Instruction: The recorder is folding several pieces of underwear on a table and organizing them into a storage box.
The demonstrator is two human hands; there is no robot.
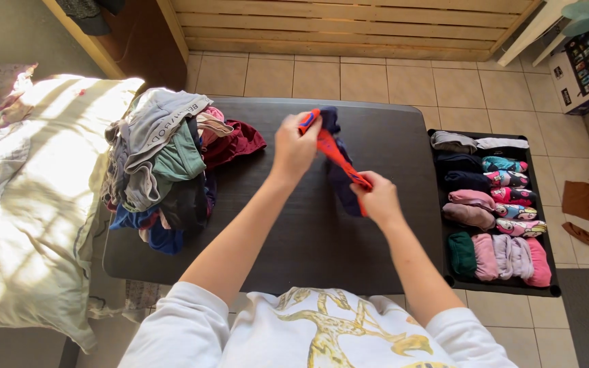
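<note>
both the left hand (293,148) and right hand (376,199) pinch a navy and orange garment (335,160) closed-fingered above the dark table (308,238), while a black tray (499,289) already holds rows of rolled pieces and an unsorted clothes pile (165,163) remains.

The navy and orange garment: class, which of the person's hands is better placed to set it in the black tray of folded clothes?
Probably the right hand. It grips the garment at its lower end, nearer the black tray; the left hand is farther from it.
</note>
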